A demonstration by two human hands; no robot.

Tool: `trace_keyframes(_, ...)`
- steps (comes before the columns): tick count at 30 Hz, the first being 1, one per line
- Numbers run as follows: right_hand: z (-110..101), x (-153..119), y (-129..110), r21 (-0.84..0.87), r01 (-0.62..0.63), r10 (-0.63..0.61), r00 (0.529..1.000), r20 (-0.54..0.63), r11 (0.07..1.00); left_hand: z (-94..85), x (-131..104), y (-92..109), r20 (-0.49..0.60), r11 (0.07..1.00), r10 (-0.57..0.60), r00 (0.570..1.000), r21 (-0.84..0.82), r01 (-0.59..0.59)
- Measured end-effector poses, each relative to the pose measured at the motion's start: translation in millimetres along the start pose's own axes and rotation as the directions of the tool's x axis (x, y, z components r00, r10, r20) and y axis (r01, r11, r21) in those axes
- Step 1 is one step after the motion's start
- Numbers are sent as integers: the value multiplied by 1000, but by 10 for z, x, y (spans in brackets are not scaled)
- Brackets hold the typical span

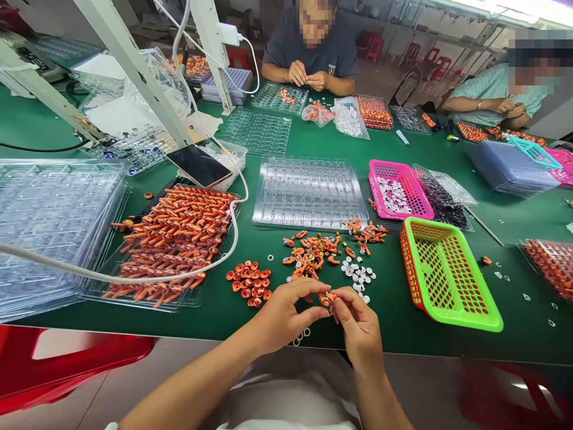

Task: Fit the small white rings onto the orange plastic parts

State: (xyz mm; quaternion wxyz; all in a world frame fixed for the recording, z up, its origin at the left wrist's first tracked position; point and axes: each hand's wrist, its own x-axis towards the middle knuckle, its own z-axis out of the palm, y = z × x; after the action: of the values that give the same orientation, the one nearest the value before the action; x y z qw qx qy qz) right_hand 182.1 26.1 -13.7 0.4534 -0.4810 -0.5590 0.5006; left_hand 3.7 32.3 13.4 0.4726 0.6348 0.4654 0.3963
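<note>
Just above the table's near edge, my left hand point(284, 313) and my right hand point(362, 325) are closed at the fingertips on one small orange plastic part point(328, 300). Its details are partly covered by my fingers. Beyond my hands lies a loose heap of small orange pieces point(316, 254) with dark and yellow bits. Round orange cups point(250, 283) are gathered left of it, and small white discs point(358, 273) to its right. A few white rings point(302, 336) lie under my left wrist.
Clear plastic trays point(311, 194) lie beyond the heap. Stacked orange parts point(179, 230) fill trays at left, crossed by a white cable point(235, 224). A pink basket point(378, 200) holds white pieces; a green basket point(486, 319) stands at right. Two people work across the table.
</note>
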Motion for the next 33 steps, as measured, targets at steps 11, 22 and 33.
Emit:
trace_keyframes(11, 8, -47, -98, -104, 38, -54, 987, -152, 994, 37, 28, 73, -15, 1000, -29, 999, -4, 29)
trace_keyframes(22, -58, -73, -76, -176, -31, -10, 974, -228, 984, 100, 22, 58, -90, 993, 118, 989, 38, -115)
trace_keyframes(33, -91, -52, -77, -283, 35, -124, 945, -302, 959, 101, 9, 79, -99, 958, 284, 954, 62, -279)
